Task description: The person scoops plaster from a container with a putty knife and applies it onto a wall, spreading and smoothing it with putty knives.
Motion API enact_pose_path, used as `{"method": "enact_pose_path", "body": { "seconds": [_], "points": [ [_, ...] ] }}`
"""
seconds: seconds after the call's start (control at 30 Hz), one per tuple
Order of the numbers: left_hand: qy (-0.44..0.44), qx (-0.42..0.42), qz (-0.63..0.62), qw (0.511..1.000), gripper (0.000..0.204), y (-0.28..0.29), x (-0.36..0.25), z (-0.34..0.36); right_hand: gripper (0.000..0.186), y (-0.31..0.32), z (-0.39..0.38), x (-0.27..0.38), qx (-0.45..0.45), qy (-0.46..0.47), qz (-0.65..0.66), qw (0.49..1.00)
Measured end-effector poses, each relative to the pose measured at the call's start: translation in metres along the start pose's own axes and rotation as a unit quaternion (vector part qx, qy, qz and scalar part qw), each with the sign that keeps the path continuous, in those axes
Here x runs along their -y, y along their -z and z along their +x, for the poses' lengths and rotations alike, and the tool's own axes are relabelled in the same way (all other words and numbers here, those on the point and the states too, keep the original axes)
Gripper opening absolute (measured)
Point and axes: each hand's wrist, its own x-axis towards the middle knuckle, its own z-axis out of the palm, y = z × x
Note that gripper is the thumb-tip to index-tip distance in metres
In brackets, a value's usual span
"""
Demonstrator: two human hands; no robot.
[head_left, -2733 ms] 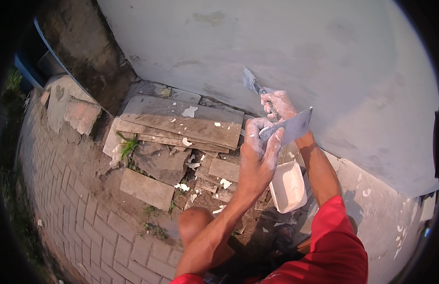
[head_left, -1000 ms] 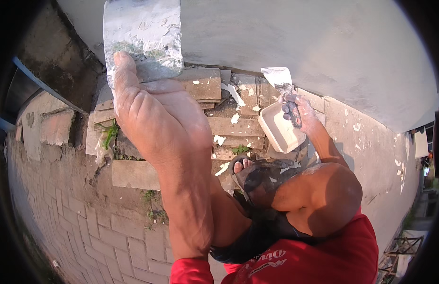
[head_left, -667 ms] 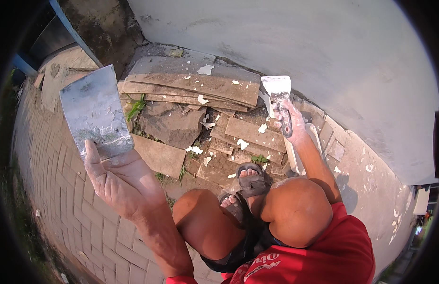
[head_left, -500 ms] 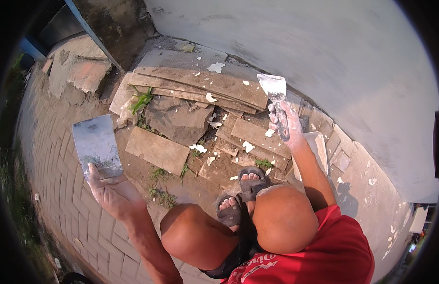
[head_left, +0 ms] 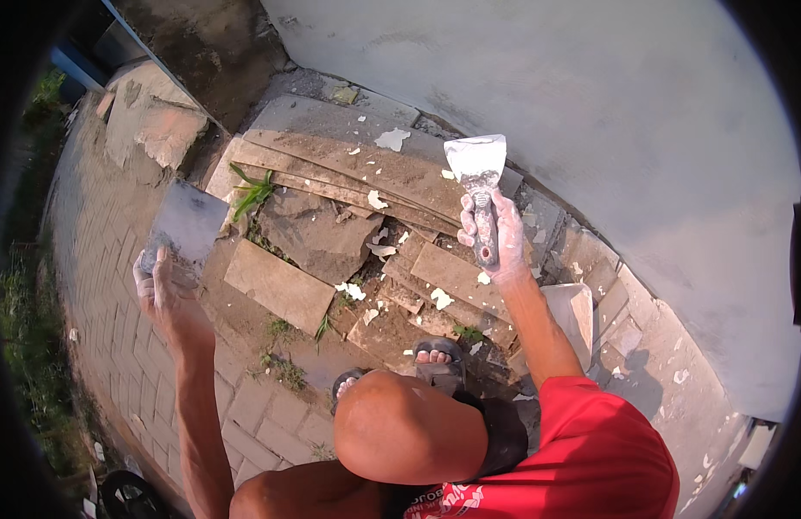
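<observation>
clasping a white-coated scraper (head_left: pixel 479 183) in right grip (head_left: pixel 506 238), a smudged grey plate (head_left: pixel 189 223) in left grip (head_left: pixel 169 290)

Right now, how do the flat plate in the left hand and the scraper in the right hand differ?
The flat plate is roughly rectangular with no handle visible; the scraper has a flared blade on a handle. The plate's face is mostly grey; the scraper's blade mostly white. The left hand grips the plate near its lower edge; the right hand holds the scraper's handle. Both are smeared and held up.
</observation>
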Motion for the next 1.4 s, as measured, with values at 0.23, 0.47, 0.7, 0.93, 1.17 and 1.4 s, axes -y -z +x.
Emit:
{"method": "enact_pose_path", "body": {
  "seconds": [0.23,0.47,0.7,0.93,1.17,1.4],
  "points": [
    [0.044,0.157,-0.046,0.986,0.014,-0.045,-0.04,0.012,0.02,-0.034,-0.013,0.046,-0.075,0.131,-0.193,0.97],
    [0.136,0.199,-0.158,0.958,0.039,-0.019,-0.065,0.034,0.054,-0.01,-0.026,0.06,-0.249,0.294,-0.472,0.793],
    [0.141,0.237,-0.147,0.95,0.039,-0.009,-0.081,0.05,0.073,0.029,-0.022,0.07,-0.325,0.4,-0.708,0.483],
    [0.191,0.184,0.044,0.963,0.041,-0.065,-0.08,0.052,0.08,0.056,-0.001,0.091,-0.477,0.434,-0.644,0.412],
    [0.211,0.325,-0.095,0.917,0.039,-0.027,-0.01,0.119,0.078,0.052,0.048,0.114,-0.552,0.391,-0.596,0.434],
    [0.034,0.27,0.182,0.945,0.038,-0.046,-0.022,0.088,0.077,0.055,0.051,0.067,-0.497,0.331,-0.602,0.531]
  ]
}}
